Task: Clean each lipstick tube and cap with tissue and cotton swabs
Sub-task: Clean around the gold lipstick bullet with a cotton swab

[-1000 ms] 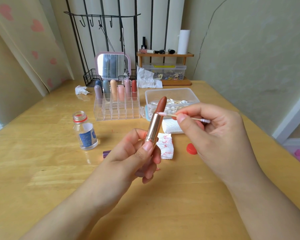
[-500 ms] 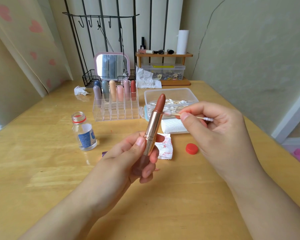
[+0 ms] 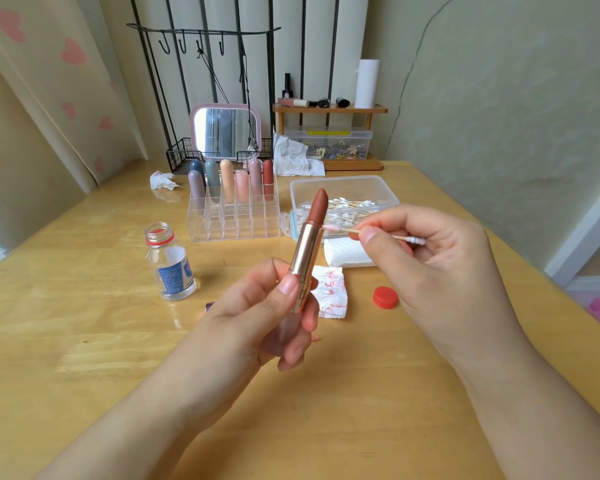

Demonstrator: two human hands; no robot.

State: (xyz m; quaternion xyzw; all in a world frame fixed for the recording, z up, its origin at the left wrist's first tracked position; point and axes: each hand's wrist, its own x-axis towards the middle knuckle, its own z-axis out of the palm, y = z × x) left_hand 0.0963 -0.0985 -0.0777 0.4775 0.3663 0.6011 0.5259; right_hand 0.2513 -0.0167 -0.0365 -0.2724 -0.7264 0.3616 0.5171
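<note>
Well to the left of the grip, a small clear bottle (image 3: 169, 263) with a blue-and-white label stands open on the wooden table (image 3: 84, 341), its red neck ring showing. Behind it and up from the grip sits a clear acrylic organizer (image 3: 232, 216) with capped lipsticks upright in its back rows, and farther back a crumpled tissue (image 3: 163, 180).

The left hand (image 3: 257, 317) grips the lipstick tube (image 3: 305, 258) — thumb in front, fingers curled round the lower part — holding it nearly upright, tilted slightly right. The gold barrel rises above the thumb and the brown-red bullet is extended at the top. Just behind the held tube, a stained tissue (image 3: 329, 292) marked with red smears lies on the table, and beyond that a folded white tissue pad (image 3: 347, 252).

To the right of the tube, the right hand (image 3: 440, 271) pinches a cotton swab (image 3: 378, 233) between thumb and fingertips. The swab lies roughly level; its pink-tinted left tip touches the tube where the bullet meets the gold collar, and its other tip juts out past the fingers. Below that hand's thumb side, a red bottle cap (image 3: 385, 296) rests on the table — and behind both hands is an open clear box of swabs (image 3: 343, 199).
</note>
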